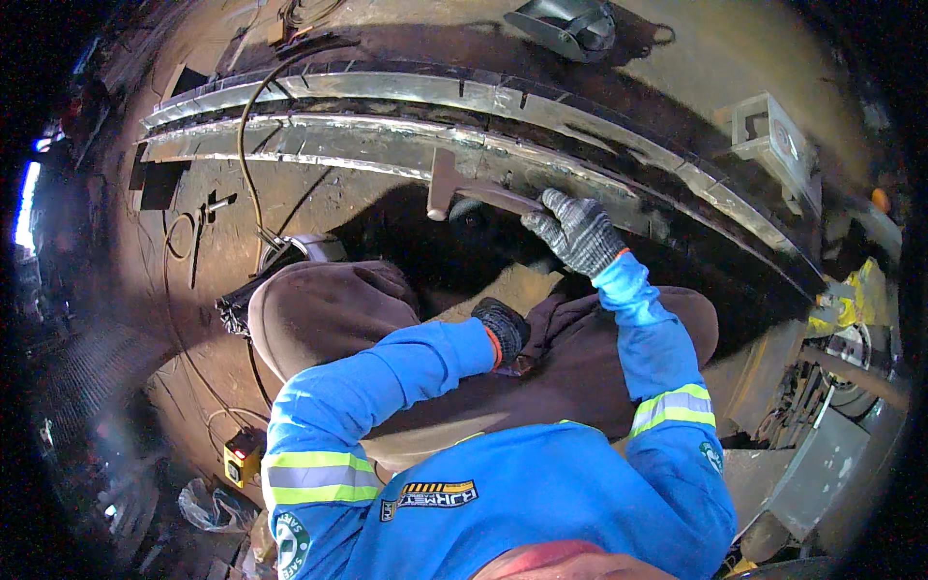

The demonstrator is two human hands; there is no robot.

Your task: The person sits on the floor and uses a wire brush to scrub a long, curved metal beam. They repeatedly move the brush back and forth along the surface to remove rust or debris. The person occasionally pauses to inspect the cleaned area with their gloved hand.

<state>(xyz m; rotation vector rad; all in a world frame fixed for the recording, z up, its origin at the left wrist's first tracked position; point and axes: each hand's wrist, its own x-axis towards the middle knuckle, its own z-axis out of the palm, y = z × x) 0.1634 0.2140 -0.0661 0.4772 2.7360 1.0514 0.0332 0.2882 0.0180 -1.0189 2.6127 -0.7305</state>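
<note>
My right hand (577, 232), in a grey knit glove, is closed around the handle end of a hammer (488, 195). The hammer's head is out to the left, beside the near flange of a long metal beam (387, 135). In this view its head overlaps the beam's edge; whether they touch I cannot tell. My left hand (503, 329), in a dark knit glove, is curled closed at my lap between my bent legs. Its fingers face away, so anything inside is hidden. The beam has bright, bare metal strips along its edges.
A welding helmet (565, 27) lies beyond the beam. At right stand a white metal frame (768, 140) and a yellow bag (860, 300). A cable (246, 164) crosses the beam at left. A yellow device (242, 458) and a clear plastic bag (215, 507) sit lower left.
</note>
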